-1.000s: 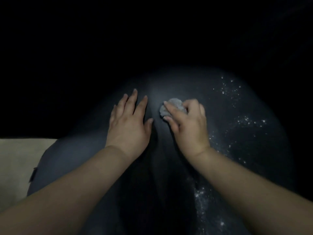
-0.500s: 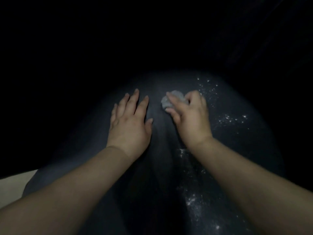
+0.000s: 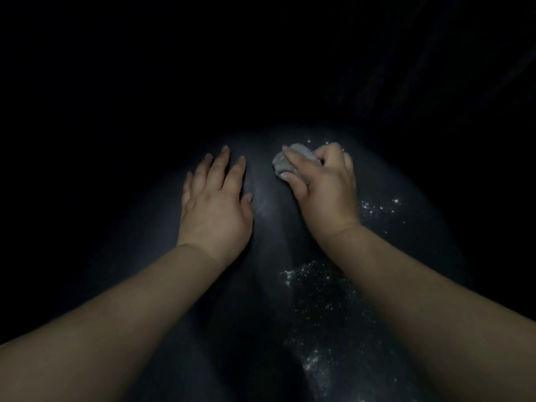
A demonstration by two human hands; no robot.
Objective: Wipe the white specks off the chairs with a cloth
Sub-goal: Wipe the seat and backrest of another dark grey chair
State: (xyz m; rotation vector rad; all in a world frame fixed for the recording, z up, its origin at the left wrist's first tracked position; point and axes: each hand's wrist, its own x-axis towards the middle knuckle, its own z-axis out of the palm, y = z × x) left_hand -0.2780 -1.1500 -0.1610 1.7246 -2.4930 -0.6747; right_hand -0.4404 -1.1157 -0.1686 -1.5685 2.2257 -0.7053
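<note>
Very dark scene, only the middle is lit. A dark blue-grey chair (image 3: 266,285) surface fills the centre and bottom, rounded at the far edge, with a shallow crease running down its middle between the two hands. Left hand (image 3: 214,204) lies flat, palm down, on the chair left of the crease, fingers (image 3: 220,166) straight and slightly spread, released, holding nothing. Right hand (image 3: 324,187) sits on the chair right of the crease, near the far edge, its fingers curled round a small bunched grey cloth (image 3: 285,163); index finger and thumb pinch over the wad, and the cloth pokes out on the left side of the hand, pressed to the chair surface. White specks (image 3: 319,288) scattered on the right half of the chair: a dense patch below the right wrist beside the forearm, more trailing down toward the bottom edge, a small cluster to the right of the right hand, and a few dots just beyond the knuckles at the far edge. Left half of the chair around the left hand looks free of specks, faint pale smear along the crease. Both bare forearms come in from the bottom corners. Background is black, cannot tell what is there.
</note>
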